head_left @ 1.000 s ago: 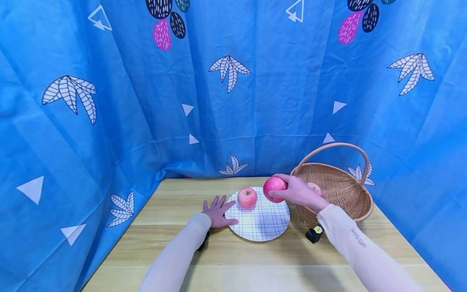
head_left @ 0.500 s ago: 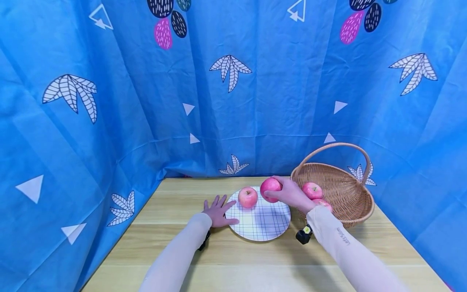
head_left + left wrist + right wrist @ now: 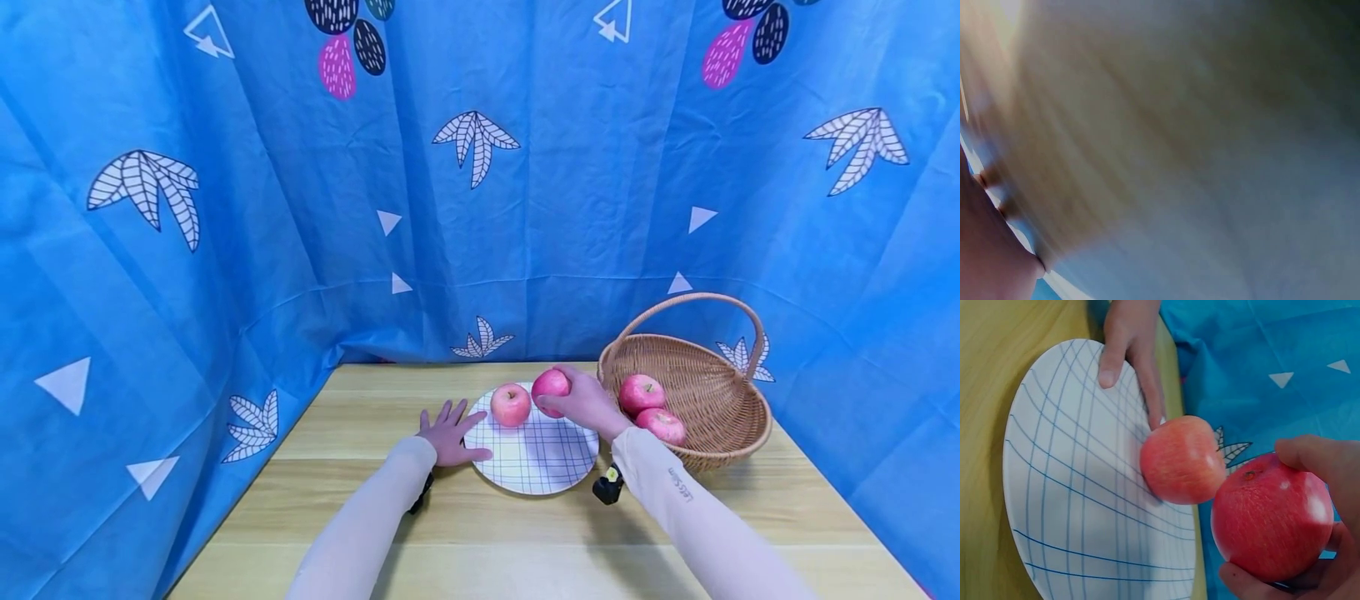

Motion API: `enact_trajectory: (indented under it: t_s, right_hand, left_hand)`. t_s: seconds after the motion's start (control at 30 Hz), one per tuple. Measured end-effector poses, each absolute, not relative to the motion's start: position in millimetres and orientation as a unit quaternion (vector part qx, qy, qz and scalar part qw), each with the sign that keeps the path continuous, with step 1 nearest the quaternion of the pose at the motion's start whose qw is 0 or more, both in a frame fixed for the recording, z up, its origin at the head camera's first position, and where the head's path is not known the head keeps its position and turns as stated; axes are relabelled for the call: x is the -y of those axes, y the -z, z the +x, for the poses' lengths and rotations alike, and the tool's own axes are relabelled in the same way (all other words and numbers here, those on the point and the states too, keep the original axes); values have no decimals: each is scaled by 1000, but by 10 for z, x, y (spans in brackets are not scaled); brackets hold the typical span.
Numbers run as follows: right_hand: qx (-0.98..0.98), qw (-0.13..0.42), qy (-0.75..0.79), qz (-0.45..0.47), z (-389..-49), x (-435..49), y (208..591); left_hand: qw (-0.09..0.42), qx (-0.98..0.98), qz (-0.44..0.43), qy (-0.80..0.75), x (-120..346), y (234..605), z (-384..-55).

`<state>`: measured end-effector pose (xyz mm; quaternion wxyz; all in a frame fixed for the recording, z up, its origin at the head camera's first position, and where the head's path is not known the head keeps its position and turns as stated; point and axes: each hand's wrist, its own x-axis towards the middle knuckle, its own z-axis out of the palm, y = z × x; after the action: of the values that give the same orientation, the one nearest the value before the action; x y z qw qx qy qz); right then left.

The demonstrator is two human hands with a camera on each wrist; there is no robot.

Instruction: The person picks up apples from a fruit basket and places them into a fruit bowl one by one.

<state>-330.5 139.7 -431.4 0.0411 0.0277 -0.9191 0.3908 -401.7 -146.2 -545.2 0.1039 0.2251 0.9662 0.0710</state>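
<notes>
My right hand (image 3: 588, 403) grips a deep pink apple (image 3: 1272, 519), thumb on one side and fingers curled round the other. It is at the back right of a round white plate (image 3: 532, 467) with blue grid lines. A lighter apple (image 3: 510, 405) sits on the plate just left of the held one. Spread at the plate's left rim, my left hand (image 3: 450, 437) has straight fingers, with thumb and forefinger over the edge. In the right wrist view the left hand's fingers (image 3: 1152, 394) reach over the plate's far side. The left wrist view is mostly blurred.
To the right stands a tilted wicker basket (image 3: 705, 392) with a tall arched handle. Two pink apples, an upper one (image 3: 641, 392) and a lower one (image 3: 663, 426), lie in its left part. A blue patterned curtain (image 3: 480, 233) surrounds the wooden table (image 3: 480, 558).
My right hand has moved left and slightly down with the apple, away from the basket and closer to the apple on the plate. The basket's two apples now show fully. My left hand stays put.
</notes>
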Motion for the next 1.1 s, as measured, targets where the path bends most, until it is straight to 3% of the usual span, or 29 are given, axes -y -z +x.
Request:
enact_trajectory:
  t_s: [0.2,1.1]
  right_hand:
    - [924,70,-376,19,-3348,-1359,4421]
    - [952,80,-297,-6,-3481,-1315,4670]
  left_hand:
    - [100,-966,227,-70,1465,5488,-4025]
    - [109,-966,227,-65,1455,5455,-4020]
